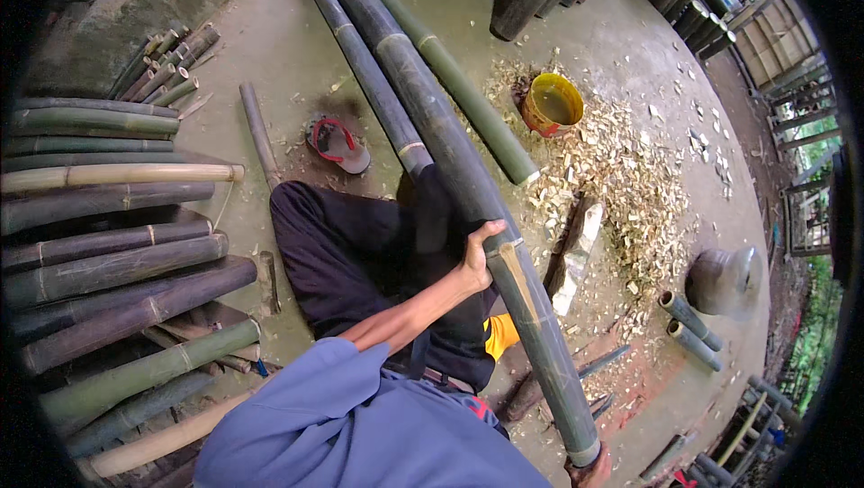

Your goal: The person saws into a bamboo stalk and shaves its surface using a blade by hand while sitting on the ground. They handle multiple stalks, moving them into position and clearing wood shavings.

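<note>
A long, thick dark bamboo pole [436,119] slants across my lap from the far side down to the lower right. My left hand [480,254] is closed on its side near a node, just above a pale scraped strip [522,285]. At the pole's near end my right hand [589,470] grips it, with part of that hand cut off by the lower edge. A thinner dark bamboo pole [360,56] lies alongside on the left, its near end by my leg. To the right a green bamboo pole [468,92] rests on the floor.
Many bamboo poles [117,245] are stacked at the left. Wood chips [630,191] cover the floor at right, around a yellow bucket [552,105] and a split wood block [578,254]. A red-strapped sandal [337,144] lies beyond my knee. Two short bamboo tubes [691,330] lie farther right.
</note>
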A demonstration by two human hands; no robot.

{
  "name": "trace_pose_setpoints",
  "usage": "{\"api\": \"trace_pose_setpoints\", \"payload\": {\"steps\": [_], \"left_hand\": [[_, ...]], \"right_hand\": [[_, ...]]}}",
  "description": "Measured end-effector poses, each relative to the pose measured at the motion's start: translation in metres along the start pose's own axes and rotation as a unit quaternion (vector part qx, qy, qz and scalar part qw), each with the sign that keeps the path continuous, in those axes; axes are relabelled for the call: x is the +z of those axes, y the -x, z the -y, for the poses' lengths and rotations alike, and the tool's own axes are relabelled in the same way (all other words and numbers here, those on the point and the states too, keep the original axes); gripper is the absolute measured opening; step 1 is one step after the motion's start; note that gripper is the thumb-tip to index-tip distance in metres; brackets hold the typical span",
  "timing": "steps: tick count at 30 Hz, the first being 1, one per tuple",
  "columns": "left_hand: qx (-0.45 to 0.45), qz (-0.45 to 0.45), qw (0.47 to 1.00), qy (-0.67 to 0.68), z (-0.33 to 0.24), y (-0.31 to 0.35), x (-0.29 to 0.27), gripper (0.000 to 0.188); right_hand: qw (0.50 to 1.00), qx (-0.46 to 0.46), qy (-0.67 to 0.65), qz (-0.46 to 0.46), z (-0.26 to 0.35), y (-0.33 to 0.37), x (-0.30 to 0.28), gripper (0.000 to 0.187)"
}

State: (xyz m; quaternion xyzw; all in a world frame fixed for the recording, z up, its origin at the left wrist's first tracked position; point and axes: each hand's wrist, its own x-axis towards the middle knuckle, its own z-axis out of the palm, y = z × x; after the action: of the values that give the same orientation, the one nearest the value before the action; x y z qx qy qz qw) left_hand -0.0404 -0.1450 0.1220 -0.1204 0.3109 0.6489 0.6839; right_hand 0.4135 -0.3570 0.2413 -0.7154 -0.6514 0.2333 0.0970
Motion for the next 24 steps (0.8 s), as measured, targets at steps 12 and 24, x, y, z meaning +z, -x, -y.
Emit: {"api": "trace_pose_setpoints", "payload": {"steps": [12, 24], "left_hand": [[0.025, -0.024, 0.999, 0.005, -0.045, -0.04, -0.003, 0.025], [0.15, -0.066, 0.953, -0.253, -0.192, 0.037, -0.073, 0.027]], "right_hand": [[0.977, -0.067, 0.183, 0.087, 0.051, -0.083, 0.051, 0.079], [0.967, -0.23, 0.087, 0.061, 0.151, -0.275, 0.198, 0.08]]}}
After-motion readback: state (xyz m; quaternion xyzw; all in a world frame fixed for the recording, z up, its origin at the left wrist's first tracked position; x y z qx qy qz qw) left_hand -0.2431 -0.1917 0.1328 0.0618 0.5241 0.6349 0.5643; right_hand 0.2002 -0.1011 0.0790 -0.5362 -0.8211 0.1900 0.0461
